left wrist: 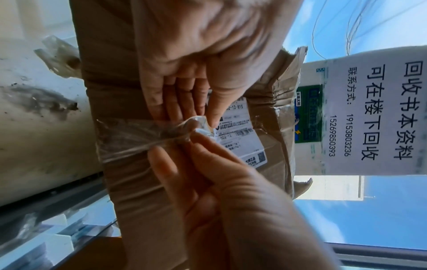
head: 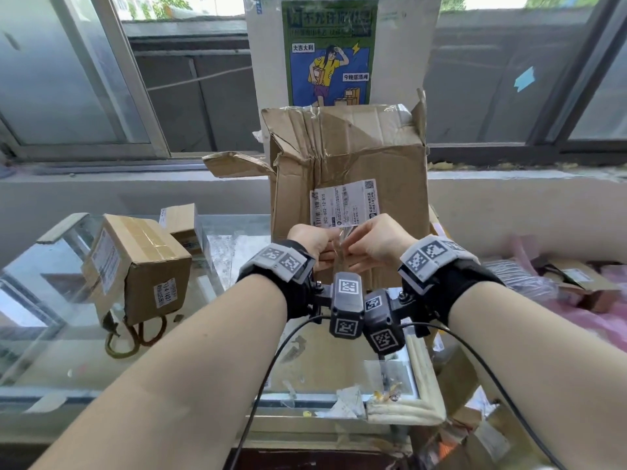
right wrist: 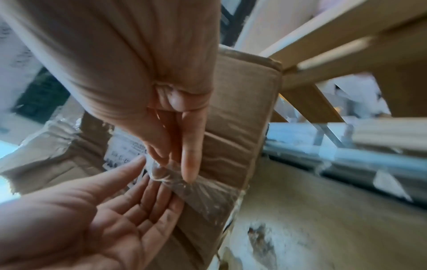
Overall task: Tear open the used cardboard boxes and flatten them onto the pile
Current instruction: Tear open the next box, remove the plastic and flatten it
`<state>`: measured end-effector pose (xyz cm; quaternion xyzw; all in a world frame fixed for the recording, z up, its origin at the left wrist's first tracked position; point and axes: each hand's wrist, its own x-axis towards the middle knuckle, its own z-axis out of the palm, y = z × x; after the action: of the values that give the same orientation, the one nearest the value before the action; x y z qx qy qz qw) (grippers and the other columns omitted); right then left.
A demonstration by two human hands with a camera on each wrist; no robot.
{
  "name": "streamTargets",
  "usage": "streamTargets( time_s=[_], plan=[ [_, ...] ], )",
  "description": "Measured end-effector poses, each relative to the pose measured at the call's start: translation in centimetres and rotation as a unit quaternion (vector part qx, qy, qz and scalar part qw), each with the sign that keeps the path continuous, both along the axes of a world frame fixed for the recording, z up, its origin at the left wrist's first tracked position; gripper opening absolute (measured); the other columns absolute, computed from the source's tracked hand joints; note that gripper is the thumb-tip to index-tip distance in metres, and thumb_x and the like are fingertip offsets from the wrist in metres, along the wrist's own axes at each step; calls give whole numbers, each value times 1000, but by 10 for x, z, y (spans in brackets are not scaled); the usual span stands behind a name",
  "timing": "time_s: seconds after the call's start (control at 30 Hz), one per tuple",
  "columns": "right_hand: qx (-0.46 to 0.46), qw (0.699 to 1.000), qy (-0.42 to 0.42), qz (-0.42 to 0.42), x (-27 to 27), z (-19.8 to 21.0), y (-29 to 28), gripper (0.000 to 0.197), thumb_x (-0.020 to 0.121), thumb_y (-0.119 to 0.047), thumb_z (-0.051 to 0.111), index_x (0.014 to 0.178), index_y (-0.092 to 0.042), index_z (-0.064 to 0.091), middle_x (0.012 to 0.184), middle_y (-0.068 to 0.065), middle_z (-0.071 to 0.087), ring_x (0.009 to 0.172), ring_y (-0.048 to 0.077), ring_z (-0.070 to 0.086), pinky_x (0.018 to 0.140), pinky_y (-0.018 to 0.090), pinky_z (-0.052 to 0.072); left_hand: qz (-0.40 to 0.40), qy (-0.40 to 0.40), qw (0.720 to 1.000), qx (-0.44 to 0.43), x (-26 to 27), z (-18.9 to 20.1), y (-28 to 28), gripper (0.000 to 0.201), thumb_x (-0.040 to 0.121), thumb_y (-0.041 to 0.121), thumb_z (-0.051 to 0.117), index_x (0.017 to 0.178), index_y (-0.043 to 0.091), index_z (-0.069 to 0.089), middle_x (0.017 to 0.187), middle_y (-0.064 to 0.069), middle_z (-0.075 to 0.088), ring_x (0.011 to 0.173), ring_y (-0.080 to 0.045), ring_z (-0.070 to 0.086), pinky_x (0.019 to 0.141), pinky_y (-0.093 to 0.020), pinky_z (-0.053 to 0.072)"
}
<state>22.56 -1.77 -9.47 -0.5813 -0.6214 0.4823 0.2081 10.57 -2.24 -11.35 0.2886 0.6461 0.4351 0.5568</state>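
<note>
Both hands working the clear tape on a tall cardboard box

The tall box (head: 349,184) stands upright on the glass table (head: 217,239), torn flaps up, shipping label (head: 343,202) facing the person. Left hand (head: 310,245) and right hand (head: 376,244) meet just below the label, fingers curled, each pinching the lifted clear tape (left wrist: 196,127). A smaller sealed box (head: 139,266) sits well left; pink plastic clutter (head: 559,300) lies right; a poster (head: 329,56) hangs behind
</note>
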Motion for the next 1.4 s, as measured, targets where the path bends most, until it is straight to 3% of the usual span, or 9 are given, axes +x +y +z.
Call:
streamTargets(
  time_s=[0.1,0.2,0.3,0.43,0.5,0.63,0.8,0.97,1.4],
  plan=[
    [103,975,-183,70,2,3,3,22,78,12,62,77,-6,75,78,14,72,68,26,72,65,40,61,6,21,1000,6,0,-8,-1,22,87,9,66,68,12,55,37,5,52,30,-6,48,38,-19,45],
    [196,933,-284,104,8,4,3,13,74,-1,71,81,-10,76,78,5,71,70,18,67,72,36,60,-4,15,1000,8,-1,-9,-4,8,90,14,65,85,12,59,64,0,60,54,-10,57,47,-26,48],
    [335,871,-349,85,12,2,2,18,75,-17,74,90,-11,66,102,4,63,95,22,59,83,33,50,-3,20,1000,18,-7,-8,-6,14,89,13,66,101,9,61,75,-3,62,62,-12,57,53,-26,49],
    [451,766,-438,137,9,-1,7,69,73,-38,75,132,-20,44,148,6,21,139,27,16,115,45,17,-31,24,999,0,-10,-11,-10,9,89,14,66,93,6,63,72,-4,67,59,-13,63,58,-26,52],
    [424,764,-467,138,7,-2,14,89,72,-49,74,144,-27,28,158,3,-6,145,29,-13,115,58,-5,-25,17,999,-9,-6,-13,-12,9,89,15,65,92,7,64,73,-5,69,60,-13,63,56,-27,51],
    [391,773,-486,119,6,-4,21,110,67,-66,69,150,-35,4,156,3,-26,140,29,-31,111,58,-17,22,10,1000,-4,-5,-18,-8,29,81,20,75,103,5,64,74,-7,65,58,-15,57,57,-27,49],
    [382,780,-482,111,7,-9,23,122,63,-79,60,150,-32,-10,154,2,-32,138,27,-36,111,53,-22,31,-20,999,-15,-7,-18,-3,35,76,26,80,99,3,68,87,-11,72,58,-16,58,59,-28,49],
    [384,783,-478,108,6,-13,20,124,62,-69,69,151,-29,-8,153,2,-33,138,26,-37,109,51,-24,40,-48,998,-27,0,-13,-1,25,89,19,66,68,10,56,57,-3,60,51,-11,50,37,-14,31],
    [406,773,-478,99,1,-30,0,121,65,-61,72,151,-31,-7,153,1,-33,139,26,-34,111,51,-22,-12,-14,1000,-16,7,-8,-23,32,101,13,45,70,7,50,28,1,46,19,-6,40,24,-11,26]
  ],
)
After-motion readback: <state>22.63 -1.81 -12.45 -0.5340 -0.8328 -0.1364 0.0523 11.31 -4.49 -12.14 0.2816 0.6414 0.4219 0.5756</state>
